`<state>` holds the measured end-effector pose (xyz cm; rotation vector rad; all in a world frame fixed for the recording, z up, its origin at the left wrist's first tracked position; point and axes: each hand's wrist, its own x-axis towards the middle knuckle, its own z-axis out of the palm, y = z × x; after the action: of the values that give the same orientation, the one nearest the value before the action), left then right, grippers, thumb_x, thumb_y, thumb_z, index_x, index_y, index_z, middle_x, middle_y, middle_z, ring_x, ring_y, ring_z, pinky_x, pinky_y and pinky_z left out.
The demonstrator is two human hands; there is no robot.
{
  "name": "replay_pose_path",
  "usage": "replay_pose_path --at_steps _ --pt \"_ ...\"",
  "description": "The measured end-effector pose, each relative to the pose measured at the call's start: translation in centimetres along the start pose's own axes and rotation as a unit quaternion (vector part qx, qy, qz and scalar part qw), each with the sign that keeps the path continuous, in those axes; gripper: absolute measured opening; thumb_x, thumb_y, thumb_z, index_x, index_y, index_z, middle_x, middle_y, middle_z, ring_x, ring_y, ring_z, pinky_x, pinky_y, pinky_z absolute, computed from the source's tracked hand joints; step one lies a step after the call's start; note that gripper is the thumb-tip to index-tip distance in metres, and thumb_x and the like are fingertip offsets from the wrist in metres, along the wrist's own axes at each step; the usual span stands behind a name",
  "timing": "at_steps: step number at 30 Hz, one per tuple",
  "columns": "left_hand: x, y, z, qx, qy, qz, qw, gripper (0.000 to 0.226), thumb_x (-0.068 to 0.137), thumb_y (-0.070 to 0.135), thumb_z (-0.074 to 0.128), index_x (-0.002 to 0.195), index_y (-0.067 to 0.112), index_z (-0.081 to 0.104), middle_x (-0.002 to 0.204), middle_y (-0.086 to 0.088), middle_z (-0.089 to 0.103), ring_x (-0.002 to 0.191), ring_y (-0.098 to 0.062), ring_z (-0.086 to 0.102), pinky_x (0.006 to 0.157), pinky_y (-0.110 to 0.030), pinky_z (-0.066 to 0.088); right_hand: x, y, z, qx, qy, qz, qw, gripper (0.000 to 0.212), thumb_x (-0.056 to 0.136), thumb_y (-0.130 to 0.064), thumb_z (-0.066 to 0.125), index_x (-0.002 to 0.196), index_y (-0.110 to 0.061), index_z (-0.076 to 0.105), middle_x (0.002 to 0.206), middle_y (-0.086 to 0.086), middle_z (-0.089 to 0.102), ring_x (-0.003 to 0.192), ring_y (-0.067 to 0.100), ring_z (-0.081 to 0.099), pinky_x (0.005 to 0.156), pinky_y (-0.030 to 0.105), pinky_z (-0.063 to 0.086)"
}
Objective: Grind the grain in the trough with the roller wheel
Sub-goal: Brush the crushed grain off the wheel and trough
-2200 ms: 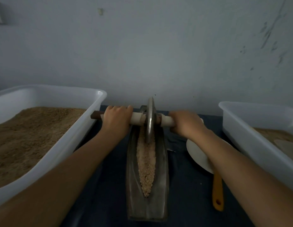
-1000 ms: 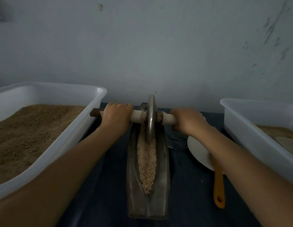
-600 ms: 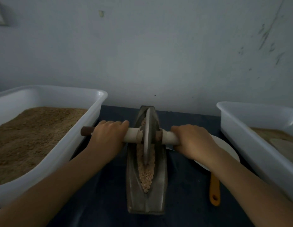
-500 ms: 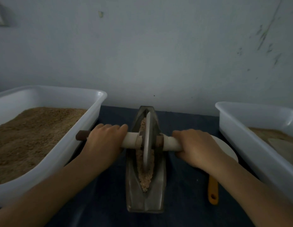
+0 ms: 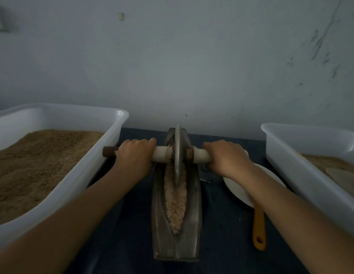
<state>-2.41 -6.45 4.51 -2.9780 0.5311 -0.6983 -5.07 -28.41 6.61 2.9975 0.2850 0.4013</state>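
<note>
While both hands work the axle, entries for this moment follow.
Left hand: the left hand point(image 5: 135, 155) is curled over the axle point(image 5: 162, 154), wrapped round it on the left of the wheel.
Right hand: the right hand point(image 5: 225, 156) is wrapped round the same axle on the right.
Wheel: the roller wheel point(image 5: 178, 155) stands upright on edge in the far half of the trough point(image 5: 177, 246), rim down in the groove.
Grain: the grain point(image 5: 175, 202) lies along the groove, mostly near of the wheel, visibly coarse.
Step, judged: a rolling pass. Equal downward load from the 2 hands should keep the wheel vertical; run full length so the near grain gets crushed.
Surface: a dark cloth point(image 5: 122, 244) covers the table.
Surroundings: 2 white tubs, left tub point(image 5: 112, 131) and right tub point(image 5: 290, 165), hold brown meal; a white plate point(image 5: 237, 186) and orange handle point(image 5: 258, 230) lie right of the trough.
Room: dim, with a scuffed pale wall point(image 5: 192, 66) just behind.
</note>
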Motion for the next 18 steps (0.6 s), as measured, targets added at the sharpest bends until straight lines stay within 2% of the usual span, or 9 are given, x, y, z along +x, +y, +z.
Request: replay_pose_path --at_steps 3,5,7,9,11,12,14,16,18 --pt "1.6 -0.1 0.4 0.005 0.011 -0.011 1.0 0.017 0.088 0.03 0.056 0.095 0.019 0.045 0.097 0.0 0.062 0.087 -0.017 0.059 0.076 -0.027 0.039 1.9 0.6 0.7 -0.012 0.053 -0.016 0.998 0.021 0.08 -0.022 0.062 0.098 -0.017 0.053 0.107 0.004 0.057 0.098 0.024 0.052 0.066 0.029 0.028" --pt "2.2 -0.4 0.7 -0.005 -0.003 -0.018 1.0 0.017 0.088 0.03 0.055 0.096 0.019 0.046 0.097 -0.001 0.062 0.087 -0.017 0.059 0.075 -0.028 0.039 2.4 0.9 0.9 -0.013 0.078 -0.03 0.996 0.039 0.079 -0.025 0.064 0.114 -0.02 0.05 0.114 0.004 0.05 0.107 0.024 0.045 0.072 0.031 0.026" --pt "2.4 -0.8 0.9 -0.02 -0.029 -0.025 0.999 0.017 0.089 0.03 0.055 0.096 0.019 0.045 0.098 -0.001 0.06 0.088 -0.017 0.058 0.073 -0.029 0.039 2.4 0.9 0.7 -0.013 0.087 -0.045 0.995 0.068 0.074 -0.031 0.07 0.133 -0.026 0.035 0.122 0.003 0.043 0.113 0.023 0.038 0.08 0.033 0.027" --pt "2.4 -0.9 1.0 -0.029 -0.047 -0.032 0.998 0.018 0.088 0.03 0.056 0.093 0.02 0.042 0.099 -0.002 0.058 0.089 -0.018 0.057 0.071 -0.029 0.037 1.7 0.9 -0.2 -0.029 0.087 -0.066 0.994 0.099 0.071 -0.035 0.074 0.145 -0.031 0.01 0.13 0.003 0.033 0.117 0.023 0.032 0.089 0.035 0.028" --pt "2.5 -0.9 1.0 -0.03 -0.06 -0.035 0.997 0.019 0.088 0.029 0.056 0.091 0.021 0.039 0.099 -0.002 0.058 0.089 -0.018 0.057 0.071 -0.03 0.037 0.0 1.2 -1.7 -0.058 0.106 -0.073 0.99 0.11 0.071 -0.037 0.074 0.147 -0.032 -0.005 0.135 0.002 0.023 0.119 0.022 0.027 0.095 0.035 0.026" --pt "2.6 -0.9 1.0 -0.032 -0.067 -0.039 0.997 0.02 0.088 0.028 0.057 0.09 0.022 0.038 0.098 -0.002 0.057 0.089 -0.019 0.056 0.071 -0.03 0.037 -1.1 1.6 -2.5 -0.054 0.116 -0.069 0.989 0.105 0.073 -0.038 0.072 0.147 -0.034 -0.001 0.134 -0.001 0.023 0.119 0.02 0.028 0.094 0.033 0.029" --pt "2.6 -0.9 1.1 -0.034 -0.074 -0.046 0.996 0.02 0.088 0.028 0.057 0.089 0.023 0.037 0.095 -0.001 0.056 0.085 -0.018 0.055 0.07 -0.03 0.038 -4.1 2.9 -3.8 -0.009 0.105 -0.061 0.993 0.075 0.08 -0.036 0.066 0.14 -0.04 0.022 0.122 -0.013 0.033 0.106 0.007 0.038 0.08 0.021 0.036" --pt "2.6 -0.9 1.1 -0.033 -0.07 -0.048 0.996 0.018 0.088 0.028 0.057 0.091 0.022 0.039 0.091 0.0 0.054 0.079 -0.015 0.051 0.069 -0.029 0.037 -7.9 4.4 -4.1 0.017 0.03 -0.066 0.997 0.047 0.087 -0.034 0.057 0.124 -0.049 0.034 0.106 -0.024 0.035 0.093 -0.004 0.041 0.066 0.011 0.033" --pt "2.5 -0.9 1.1 -0.033 -0.076 -0.049 0.995 0.018 0.088 0.028 0.057 0.094 0.022 0.041 0.09 0.001 0.051 0.078 -0.014 0.048 0.07 -0.029 0.038 -11.5 5.2 -3.2 -0.009 -0.084 -0.077 0.993 0.042 0.091 -0.032 0.05 0.12 -0.056 0.031 0.115 -0.028 0.033 0.107 -0.005 0.041 0.074 0.011 0.037"
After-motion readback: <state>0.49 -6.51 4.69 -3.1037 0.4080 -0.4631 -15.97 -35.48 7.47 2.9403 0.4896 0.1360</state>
